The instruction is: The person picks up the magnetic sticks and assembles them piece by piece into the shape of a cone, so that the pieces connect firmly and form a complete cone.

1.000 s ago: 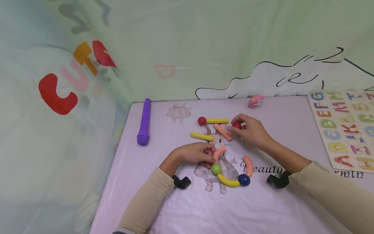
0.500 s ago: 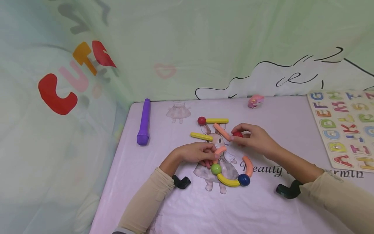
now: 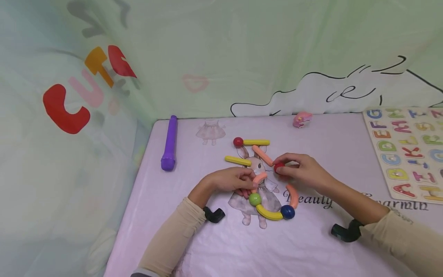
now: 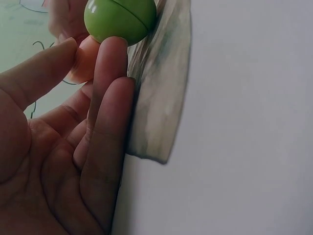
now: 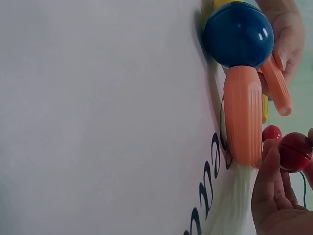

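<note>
While the head camera looks down on the worktop (image 3: 263, 250): two bare hands, both busy, over and beside a printed rabbit (image 3: 271, 200).
Left hand (image 3: 232, 181): fingers curled, gripping the curved orange piece (image 3: 260, 177), whose near end meets the green ball (image 3: 255, 199).
Chain: from that green ball runs the curved yellow piece (image 3: 269, 213), then the blue ball (image 3: 287, 212), then a second orange curve (image 3: 293, 195) reaching away from the person.
Right hand (image 3: 302, 169): a neat pinch, the red ball (image 3: 278, 168) between thumb and fingers, right by the near end of the straight orange rod (image 3: 262, 155).
Beyond: another red ball (image 3: 238, 142) touches the far yellow rod (image 3: 256, 142); the near yellow rod (image 3: 238, 160) lies alone.
Outskirts: purple microphone-shaped toy (image 3: 169, 148) left, small pink toy (image 3: 302, 119) at the back, letter board (image 3: 417, 190) right.
Left wrist view: thumb on the orange piece, a fingertip right up at the glossy green ball.
Right wrist view: red ball held at the fingertips, seam showing; the second orange curve, ribbed, butts against the blue ball.
</note>
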`<act>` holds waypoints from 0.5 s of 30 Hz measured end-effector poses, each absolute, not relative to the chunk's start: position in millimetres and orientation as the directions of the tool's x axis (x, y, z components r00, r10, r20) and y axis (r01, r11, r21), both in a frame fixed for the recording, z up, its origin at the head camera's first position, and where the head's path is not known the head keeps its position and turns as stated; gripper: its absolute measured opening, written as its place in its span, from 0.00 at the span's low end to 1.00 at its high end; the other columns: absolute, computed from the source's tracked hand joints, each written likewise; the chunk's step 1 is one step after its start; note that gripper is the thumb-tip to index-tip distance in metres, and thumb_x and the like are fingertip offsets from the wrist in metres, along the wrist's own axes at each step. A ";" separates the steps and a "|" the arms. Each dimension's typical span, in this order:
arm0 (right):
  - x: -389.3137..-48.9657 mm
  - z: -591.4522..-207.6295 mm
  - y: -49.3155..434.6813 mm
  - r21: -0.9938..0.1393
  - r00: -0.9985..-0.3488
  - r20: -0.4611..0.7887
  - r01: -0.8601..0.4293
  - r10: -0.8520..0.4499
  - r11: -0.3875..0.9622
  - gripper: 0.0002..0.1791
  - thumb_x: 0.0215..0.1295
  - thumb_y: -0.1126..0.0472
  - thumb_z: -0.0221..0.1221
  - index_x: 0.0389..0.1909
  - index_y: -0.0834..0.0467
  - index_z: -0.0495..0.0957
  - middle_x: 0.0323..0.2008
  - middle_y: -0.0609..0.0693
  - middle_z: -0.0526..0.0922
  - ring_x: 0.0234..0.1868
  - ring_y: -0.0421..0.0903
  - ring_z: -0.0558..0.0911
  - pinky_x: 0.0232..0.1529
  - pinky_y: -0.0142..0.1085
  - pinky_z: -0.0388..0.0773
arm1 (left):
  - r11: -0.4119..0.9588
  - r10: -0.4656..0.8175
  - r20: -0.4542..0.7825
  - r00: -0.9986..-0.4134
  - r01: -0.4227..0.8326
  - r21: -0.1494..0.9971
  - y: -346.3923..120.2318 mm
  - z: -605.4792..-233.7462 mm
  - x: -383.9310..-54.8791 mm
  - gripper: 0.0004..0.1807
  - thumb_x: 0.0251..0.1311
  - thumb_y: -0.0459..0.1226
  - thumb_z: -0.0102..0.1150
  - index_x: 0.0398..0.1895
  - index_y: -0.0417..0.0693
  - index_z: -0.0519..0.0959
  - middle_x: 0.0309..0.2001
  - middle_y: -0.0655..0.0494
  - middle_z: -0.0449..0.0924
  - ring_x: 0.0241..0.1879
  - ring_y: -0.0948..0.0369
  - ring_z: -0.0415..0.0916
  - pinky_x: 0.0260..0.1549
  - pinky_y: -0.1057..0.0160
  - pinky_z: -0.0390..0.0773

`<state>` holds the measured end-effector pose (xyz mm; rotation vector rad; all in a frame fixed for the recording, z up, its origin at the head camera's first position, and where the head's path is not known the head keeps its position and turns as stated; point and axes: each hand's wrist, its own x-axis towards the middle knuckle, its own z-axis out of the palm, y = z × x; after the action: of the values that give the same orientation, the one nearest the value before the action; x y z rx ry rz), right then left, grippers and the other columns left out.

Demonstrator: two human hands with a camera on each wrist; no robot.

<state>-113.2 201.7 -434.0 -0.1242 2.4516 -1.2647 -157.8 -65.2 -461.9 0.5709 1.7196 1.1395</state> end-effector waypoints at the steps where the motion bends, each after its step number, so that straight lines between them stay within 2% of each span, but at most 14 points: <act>1: -112.7 -433.9 202.1 -0.804 -0.924 -0.289 0.091 -0.252 0.588 0.17 0.71 0.50 0.63 0.56 0.53 0.83 0.54 0.55 0.82 0.50 0.51 0.83 0.46 0.35 0.83 | 0.455 0.779 -0.458 -0.429 -0.117 0.883 -65.3 -461.6 -157.8 0.08 0.73 0.39 0.58 0.48 0.45 0.77 0.34 0.57 0.85 0.31 0.63 0.80 0.35 0.68 0.82; 5: -110.4 -433.6 202.5 -0.811 -0.919 -0.291 0.090 -0.265 0.578 0.18 0.70 0.51 0.64 0.56 0.53 0.82 0.54 0.55 0.82 0.49 0.51 0.82 0.42 0.34 0.83 | 0.454 0.780 -0.461 -0.424 -0.123 0.882 -65.3 -460.4 -157.7 0.08 0.73 0.39 0.58 0.48 0.44 0.76 0.34 0.57 0.85 0.31 0.63 0.80 0.35 0.68 0.81; 15: -107.7 -434.3 202.2 -0.819 -0.909 -0.296 0.083 -0.294 0.567 0.20 0.70 0.50 0.64 0.58 0.55 0.80 0.54 0.56 0.82 0.51 0.51 0.83 0.43 0.35 0.83 | 0.449 0.782 -0.459 -0.421 -0.129 0.884 -65.4 -460.4 -157.6 0.08 0.73 0.38 0.58 0.47 0.44 0.76 0.33 0.58 0.85 0.31 0.63 0.80 0.34 0.68 0.81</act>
<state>-107.7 202.2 -434.3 -0.1704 2.4021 -1.2860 -157.6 -65.4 -460.4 0.5686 1.7037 1.1445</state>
